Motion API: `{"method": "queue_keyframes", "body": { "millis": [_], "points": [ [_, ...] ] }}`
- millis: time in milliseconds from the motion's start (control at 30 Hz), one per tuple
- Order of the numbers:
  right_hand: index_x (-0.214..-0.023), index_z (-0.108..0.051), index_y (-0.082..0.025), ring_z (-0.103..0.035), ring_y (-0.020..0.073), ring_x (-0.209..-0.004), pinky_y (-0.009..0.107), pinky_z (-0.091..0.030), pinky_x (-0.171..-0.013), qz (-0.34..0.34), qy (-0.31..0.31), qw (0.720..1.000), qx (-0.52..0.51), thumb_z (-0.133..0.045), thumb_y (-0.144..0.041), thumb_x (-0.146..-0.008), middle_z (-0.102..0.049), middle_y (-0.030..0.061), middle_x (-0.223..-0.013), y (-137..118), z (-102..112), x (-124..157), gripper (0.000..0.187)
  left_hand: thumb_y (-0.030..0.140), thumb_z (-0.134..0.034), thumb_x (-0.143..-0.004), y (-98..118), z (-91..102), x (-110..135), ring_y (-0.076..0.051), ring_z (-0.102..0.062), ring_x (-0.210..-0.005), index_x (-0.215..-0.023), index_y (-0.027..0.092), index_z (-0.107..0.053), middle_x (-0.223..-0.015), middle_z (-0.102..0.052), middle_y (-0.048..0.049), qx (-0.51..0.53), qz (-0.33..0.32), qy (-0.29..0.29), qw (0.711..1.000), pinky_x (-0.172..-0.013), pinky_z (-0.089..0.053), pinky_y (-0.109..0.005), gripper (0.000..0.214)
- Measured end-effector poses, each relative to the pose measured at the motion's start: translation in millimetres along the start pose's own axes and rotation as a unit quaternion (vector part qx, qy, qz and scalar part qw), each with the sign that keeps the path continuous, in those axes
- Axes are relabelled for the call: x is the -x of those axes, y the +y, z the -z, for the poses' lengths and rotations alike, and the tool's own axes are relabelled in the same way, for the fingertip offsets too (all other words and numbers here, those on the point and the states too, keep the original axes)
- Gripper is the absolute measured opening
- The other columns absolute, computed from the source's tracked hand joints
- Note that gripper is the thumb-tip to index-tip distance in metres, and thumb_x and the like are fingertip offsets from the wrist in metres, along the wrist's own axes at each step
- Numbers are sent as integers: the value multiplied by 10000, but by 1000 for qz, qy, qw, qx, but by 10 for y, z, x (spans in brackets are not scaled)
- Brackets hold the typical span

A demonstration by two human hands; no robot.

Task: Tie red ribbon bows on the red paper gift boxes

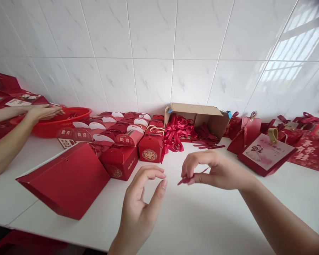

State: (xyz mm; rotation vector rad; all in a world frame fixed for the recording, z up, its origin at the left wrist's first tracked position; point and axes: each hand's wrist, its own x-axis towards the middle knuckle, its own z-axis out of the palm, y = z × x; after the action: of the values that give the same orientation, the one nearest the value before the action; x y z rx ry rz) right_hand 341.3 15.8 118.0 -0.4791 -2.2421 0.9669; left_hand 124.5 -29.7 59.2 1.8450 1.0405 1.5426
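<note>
My right hand (218, 170) pinches a short dark red ribbon strap (185, 180) between thumb and fingers, above the white table. To its left, my left hand (142, 203) is raised with thumb and fingers curved apart, holding nothing. A plain red gift box (71, 180) with a small hole in its side lies left of that hand, apart from it. Beyond my hands, several loose straps (208, 146) lie in front of an open cardboard box (212, 120). Red ribbons (178, 129) spill out of the cardboard box.
Rows of small red boxes (127, 156) stand at centre left. On the right are several red gift bags (267, 154) with strap handles. At far left another person's hands (44, 112) reach over a red plastic basin (79, 113). A tiled wall (151, 32) backs the table (202, 226).
</note>
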Motion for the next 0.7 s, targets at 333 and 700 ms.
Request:
{"method": "queue_keyframes", "body": {
  "millis": [333,700],
  "points": [
    [-800,-664,-145,-661,113,-753,214,-559,-665,75,-39,991,-105,-652,-88,-825,-657,60,-839,5,-187,-21,63,79,-612,-836,120,46,6,-145,-616,-921,-977,267,-638,-957,-622,-12,41,-91,-112,989,-793,-516,-248,237],
    [-831,-717,-168,-683,130,-726,238,-570,-653,36,4,973,-226,-745,-47,-721,-680,29,-782,72,-334,-52,165,76,-603,-846,122,108,17,-159,-627,-891,-980,306,-677,-936,-634,-20,60,-88,-119,987,-757,-527,-259,277]
  ]
}}
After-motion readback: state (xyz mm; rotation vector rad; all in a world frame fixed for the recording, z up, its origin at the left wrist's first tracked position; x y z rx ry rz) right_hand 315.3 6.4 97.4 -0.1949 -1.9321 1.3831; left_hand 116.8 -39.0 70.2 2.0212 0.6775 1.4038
